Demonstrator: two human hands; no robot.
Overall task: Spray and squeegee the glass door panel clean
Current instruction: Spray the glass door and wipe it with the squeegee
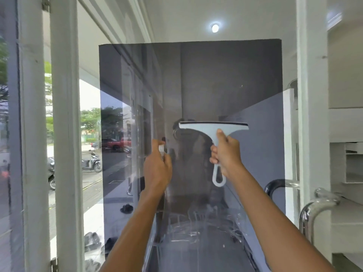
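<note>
Head view: a tinted glass door panel [216, 79] fills the middle, with wet streaks [198, 222] across its lower part. Against the panel, the right hand [225, 152] grips a white squeegee [213, 127] by its handle, blade uppermost. Left of the squeegee, the left hand [157, 167] clasps a small white spray bottle [161, 149], mostly hidden.

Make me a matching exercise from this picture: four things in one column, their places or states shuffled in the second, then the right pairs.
Things
1. squeegee
2. spray bottle
3. door handle
4. foam streaks

Places or states
A. low on the glass, running down
B. gripped in the left hand
C. chrome, at the right edge
D. held blade-up in the right hand

Pairs: 1-D, 2-B, 3-C, 4-A
</note>
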